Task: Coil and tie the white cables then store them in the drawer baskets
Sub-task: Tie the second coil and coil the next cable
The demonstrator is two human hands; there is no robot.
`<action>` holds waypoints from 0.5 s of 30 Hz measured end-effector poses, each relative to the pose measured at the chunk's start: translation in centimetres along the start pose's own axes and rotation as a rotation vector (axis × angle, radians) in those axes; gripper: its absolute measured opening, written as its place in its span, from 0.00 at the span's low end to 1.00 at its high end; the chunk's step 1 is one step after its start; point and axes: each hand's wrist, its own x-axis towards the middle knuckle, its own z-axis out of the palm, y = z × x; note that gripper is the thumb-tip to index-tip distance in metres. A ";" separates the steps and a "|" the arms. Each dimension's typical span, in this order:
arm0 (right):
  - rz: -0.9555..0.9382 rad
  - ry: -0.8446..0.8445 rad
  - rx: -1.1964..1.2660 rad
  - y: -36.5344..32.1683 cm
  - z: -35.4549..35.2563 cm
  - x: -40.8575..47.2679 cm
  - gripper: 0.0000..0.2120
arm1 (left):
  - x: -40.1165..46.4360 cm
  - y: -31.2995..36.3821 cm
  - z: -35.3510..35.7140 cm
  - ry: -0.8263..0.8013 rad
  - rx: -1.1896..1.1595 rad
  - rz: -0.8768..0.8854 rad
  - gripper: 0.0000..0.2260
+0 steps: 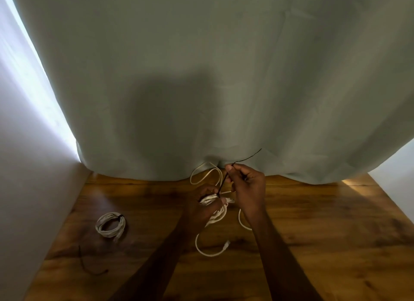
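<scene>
My left hand [205,205] is gripping the white cable coil [216,209] above the wooden table [313,233]. My right hand [246,186] is pinching the dark tie [244,159], pulling it up from the coil. A tied coil [110,224] is lying left; a spare tie [89,265] is near it.

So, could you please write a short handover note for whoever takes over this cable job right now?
Left hand grips the half-coiled white cable above the wooden table. Right hand pinches a thin dark tie that runs down to that bundle.
Done: one coiled cable, tied, lies to the left.
Left: finish this tie; loose loops and a plug end trail free. A spare tie lies near the front left. No drawer baskets are in view; nothing is stored yet.
</scene>
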 end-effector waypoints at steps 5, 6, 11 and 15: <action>0.039 0.051 -0.018 0.5 -0.1 0.2 0.06 | -0.3 -0.1 -0.4 -0.009 -0.021 0.065 0.06; 0.032 0.055 -0.022 0.5 0.0 0.2 0.07 | -0.4 -0.2 -0.3 -0.006 -0.024 0.062 0.06; -0.041 0.101 0.007 -0.5 0.6 -0.5 0.07 | -0.1 -0.5 -0.1 0.010 -0.049 0.061 0.05; -0.111 0.088 0.068 -1.3 0.9 -1.2 0.06 | 0.2 -0.4 -0.3 -0.003 -0.037 0.047 0.04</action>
